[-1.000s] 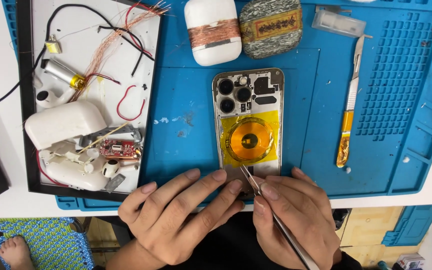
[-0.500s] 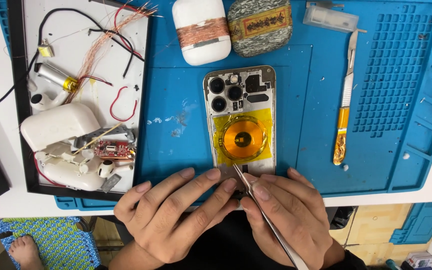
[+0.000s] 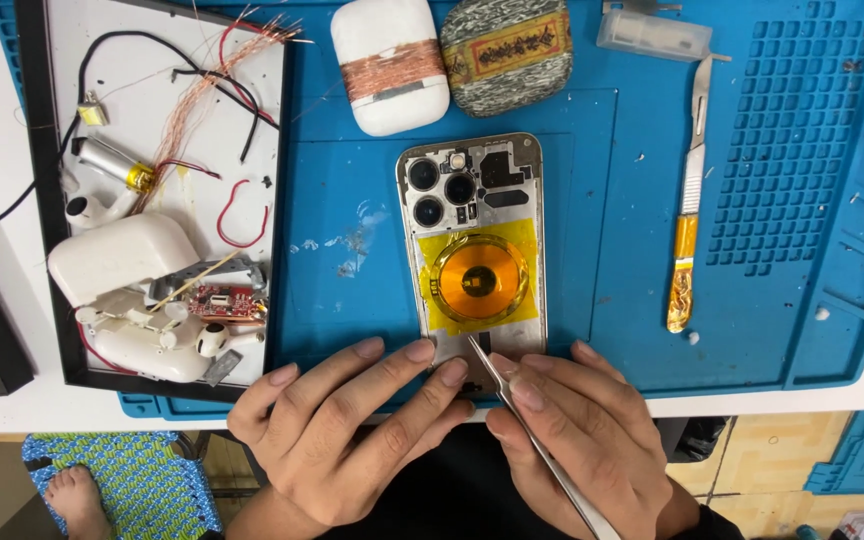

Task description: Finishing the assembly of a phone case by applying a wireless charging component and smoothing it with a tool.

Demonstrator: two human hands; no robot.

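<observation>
Opened phone (image 3: 474, 240) under 2 hands on blue mat (image 3: 352, 180).
Right hand (image 3: 582, 440) pinches tweezers (image 3: 527, 430), tip at phone's lower end; left hand (image 3: 342, 430) flat, holds nothing, fingertips on phone.

Bare blue mat (image 3: 342, 190) lies open left of the opened phone (image 3: 472, 240), and again between it and the scalpel (image 3: 690, 200). Above, a copper-wrapped white case (image 3: 390, 62) and patterned pouch (image 3: 505, 52) block the way; the cluttered tray (image 3: 52, 200) walls the left.
</observation>
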